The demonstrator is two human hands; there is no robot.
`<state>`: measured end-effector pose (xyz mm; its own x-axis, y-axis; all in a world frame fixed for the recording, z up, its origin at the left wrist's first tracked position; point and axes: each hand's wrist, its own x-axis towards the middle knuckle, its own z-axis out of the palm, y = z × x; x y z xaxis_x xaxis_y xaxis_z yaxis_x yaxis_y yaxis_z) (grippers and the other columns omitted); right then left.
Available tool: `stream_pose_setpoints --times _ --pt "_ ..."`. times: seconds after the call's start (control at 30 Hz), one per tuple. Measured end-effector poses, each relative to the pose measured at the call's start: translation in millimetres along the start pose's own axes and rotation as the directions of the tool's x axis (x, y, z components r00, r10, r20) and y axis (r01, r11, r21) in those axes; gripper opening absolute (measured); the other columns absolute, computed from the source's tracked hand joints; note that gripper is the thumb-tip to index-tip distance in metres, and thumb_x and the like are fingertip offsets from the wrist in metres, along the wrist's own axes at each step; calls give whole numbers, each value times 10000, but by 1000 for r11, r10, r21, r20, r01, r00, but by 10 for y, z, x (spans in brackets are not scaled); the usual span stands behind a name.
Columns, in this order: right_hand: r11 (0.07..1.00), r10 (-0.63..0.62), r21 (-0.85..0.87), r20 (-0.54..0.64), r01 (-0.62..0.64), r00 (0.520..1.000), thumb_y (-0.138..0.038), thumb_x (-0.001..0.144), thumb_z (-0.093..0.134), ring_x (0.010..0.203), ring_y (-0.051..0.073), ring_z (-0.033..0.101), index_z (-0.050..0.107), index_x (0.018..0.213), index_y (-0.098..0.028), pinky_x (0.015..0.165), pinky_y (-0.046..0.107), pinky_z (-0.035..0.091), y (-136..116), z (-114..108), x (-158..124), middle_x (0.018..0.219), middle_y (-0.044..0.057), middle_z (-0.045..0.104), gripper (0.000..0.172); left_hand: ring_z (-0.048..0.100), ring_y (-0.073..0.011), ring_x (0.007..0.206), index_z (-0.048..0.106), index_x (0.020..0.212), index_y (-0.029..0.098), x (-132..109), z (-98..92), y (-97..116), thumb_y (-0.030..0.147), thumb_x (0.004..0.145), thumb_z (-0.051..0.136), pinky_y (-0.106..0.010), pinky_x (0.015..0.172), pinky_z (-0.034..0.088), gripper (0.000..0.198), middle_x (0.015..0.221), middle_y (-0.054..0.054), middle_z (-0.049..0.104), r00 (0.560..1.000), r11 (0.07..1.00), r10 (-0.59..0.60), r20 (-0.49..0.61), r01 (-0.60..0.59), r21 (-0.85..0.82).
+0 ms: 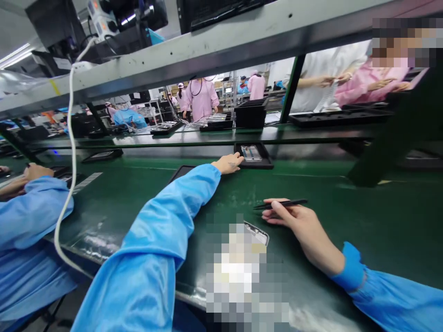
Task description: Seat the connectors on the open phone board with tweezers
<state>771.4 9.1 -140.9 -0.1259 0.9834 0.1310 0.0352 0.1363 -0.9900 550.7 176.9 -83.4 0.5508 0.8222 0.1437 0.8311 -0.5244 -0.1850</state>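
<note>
My right hand (299, 226) lies at about 2 o'clock, pinching slim black tweezers (282, 203) between thumb and fingers, just above the green bench mat (391, 221). My left hand (228, 163) reaches toward 12 o'clock, relaxed and holding nothing, its fingertips touching the edge of a black tray (265, 161) with a silver part (251, 153) lying in it. Just beside my left wrist is a dark flat pad (182, 172), partly under my blue sleeve (162, 221). Between my hands, at about 1 o'clock, lies a metal-edged piece (258, 232), mostly hidden by a blurred patch, so I cannot tell what it is. At 9 o'clock rests a co-worker's hand (38, 171). A white cable (71, 138) drops from the shelf (173, 64) at 11 o'clock, and beyond it stands a person in a pink smock (200, 99).
</note>
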Motion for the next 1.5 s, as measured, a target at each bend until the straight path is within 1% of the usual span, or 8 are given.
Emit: stream_pose_setpoints --times 0.13,0.3,0.7,0.83,1.03,1.23,1.37,1.5 --pt "999 17 30 10 -18 1000 -635 806 758 799 247 750 741 998 -134 774 394 660 10 -22 -37 828 121 753 538 621 -233 1128 565 1314 155 406 178 82 350 980 614 -453 956 561 390 1308 -114 588 999 1000 -15 34 14 5" --pt "997 29 75 -8 -28 1000 -611 805 773 789 240 747 738 1003 -128 782 400 661 17 -15 -63 828 121 751 524 623 -226 1110 568 1303 152 339 88 1 347 985 605 -449 954 558 375 1286 -109 597 999 999 45 30 -46 9" --pt "985 -36 153 -243 75 969 -580 664 869 745 229 708 767 823 -201 718 353 643 -218 -62 34 766 85 718 424 639 -224 939 542 1233 178 -1475 -102 471 200 1016 459 -310 656 452 233 1206 -109 586 969 969 245 36 -244 -24" --pt "991 46 131 -303 -6 952 -607 583 896 762 264 678 766 735 -217 950 510 567 -211 -57 83 794 107 702 438 628 -193 914 542 1228 193 -1720 -57 525 278 1047 433 -299 598 417 227 1197 -90 585 968 967 250 4 -249 -57" --pt "998 37 53 -250 -24 968 -605 659 855 866 341 698 753 744 -267 1017 575 505 -84 -100 126 920 141 718 363 610 -210 999 568 1206 165 -1854 -184 -31 252 1072 322 -290 697 420 293 1162 -103 605 989 993 0 -146 -17 -116" --pt "852 -112 -512 22 107 993 -666 761 702 1028 401 695 755 1041 -357 900 568 536 -45 -65 116 997 87 770 420 605 -182 924 634 1019 157 -1925 -115 -711 213 1008 490 -277 787 427 155 1028 -64 643 965 957 -220 -146 184 -226" --pt "585 -363 -675 278 450 889 -643 865 585 907 337 715 732 1115 -346 735 459 540 58 -95 133 1057 56 766 415 602 -173 936 644 989 152 -2078 -159 -500 198 994 520 -277 844 446 133 1006 -65 644 977 948 -178 -120 138 -288" --pt "270 -540 -619 537 738 648 -445 994 517 769 248 657 699 1202 -253 721 383 485 94 -115 150 956 82 748 336 578 -204 1073 647 1115 172 -2341 -298 327 402 1035 478 -317 970 467 297 1161 -102 638 972 900 127 -196 -196 -389"
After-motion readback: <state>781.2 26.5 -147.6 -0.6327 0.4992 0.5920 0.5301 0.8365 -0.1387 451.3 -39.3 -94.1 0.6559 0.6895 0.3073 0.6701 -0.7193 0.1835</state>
